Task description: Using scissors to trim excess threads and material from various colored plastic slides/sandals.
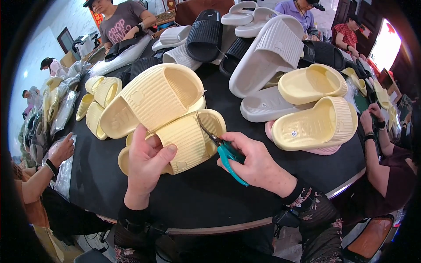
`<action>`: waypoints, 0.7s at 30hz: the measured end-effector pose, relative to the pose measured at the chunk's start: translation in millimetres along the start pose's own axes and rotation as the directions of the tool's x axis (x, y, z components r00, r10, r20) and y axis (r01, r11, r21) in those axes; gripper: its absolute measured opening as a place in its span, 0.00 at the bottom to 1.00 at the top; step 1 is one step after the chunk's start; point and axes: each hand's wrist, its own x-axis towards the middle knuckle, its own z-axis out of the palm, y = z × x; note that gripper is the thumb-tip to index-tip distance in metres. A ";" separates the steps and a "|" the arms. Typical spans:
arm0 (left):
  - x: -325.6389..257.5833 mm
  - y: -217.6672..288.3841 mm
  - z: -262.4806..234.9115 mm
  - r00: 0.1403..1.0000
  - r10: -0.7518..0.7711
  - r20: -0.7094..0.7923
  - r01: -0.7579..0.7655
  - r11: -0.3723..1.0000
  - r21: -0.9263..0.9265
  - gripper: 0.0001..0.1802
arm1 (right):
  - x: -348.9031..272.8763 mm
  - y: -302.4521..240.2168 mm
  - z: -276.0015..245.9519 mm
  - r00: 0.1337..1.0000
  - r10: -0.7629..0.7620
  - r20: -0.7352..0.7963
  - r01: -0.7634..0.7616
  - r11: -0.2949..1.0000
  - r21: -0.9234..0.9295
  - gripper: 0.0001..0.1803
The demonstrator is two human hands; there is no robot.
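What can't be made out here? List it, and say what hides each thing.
All in the head view:
Scissors: part of the teal handle, hidden by the right hand.
Left hand: some fingertips, hidden by the yellow slippers it holds.
Pink slipper: mostly covered by another yellow slipper.
Person at far left: cut off by the dark rim.

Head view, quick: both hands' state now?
Left hand: closed on the lower pale-yellow slipper, thumb on its strap.
Right hand: holding teal-handled scissors, blades over that slipper.
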 end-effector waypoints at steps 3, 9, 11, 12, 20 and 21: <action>-0.1 -0.9 -1.5 0.999 -0.018 0.028 0.018 1.000 0.017 0.34 | 0.0 -0.3 -0.7 1.000 -0.002 -0.008 0.001 1.000 -0.007 0.23; -2.1 -1.5 -0.5 0.995 -0.058 0.079 0.059 0.998 -0.017 0.35 | -1.4 3.0 1.7 0.987 -0.104 -0.118 0.102 0.994 -0.028 0.23; -3.1 0.8 -1.2 0.993 -0.069 0.093 0.070 0.998 -0.008 0.36 | -1.9 -4.8 -0.5 0.994 -0.008 -0.104 0.007 1.000 -0.009 0.24; -2.6 0.5 -0.7 0.991 -0.080 0.111 0.080 0.997 -0.004 0.36 | -1.9 -4.3 -1.6 0.994 -0.005 -0.107 0.004 1.000 -0.011 0.24; -3.8 2.4 0.3 0.978 -0.129 0.162 0.124 0.991 0.040 0.38 | -2.0 -0.4 -2.5 0.992 -0.058 -0.109 0.054 0.998 -0.042 0.25; -4.2 2.3 0.3 0.977 -0.135 0.167 0.130 0.991 0.041 0.38 | -2.0 -1.0 -2.9 0.992 -0.057 -0.110 0.053 0.998 -0.042 0.25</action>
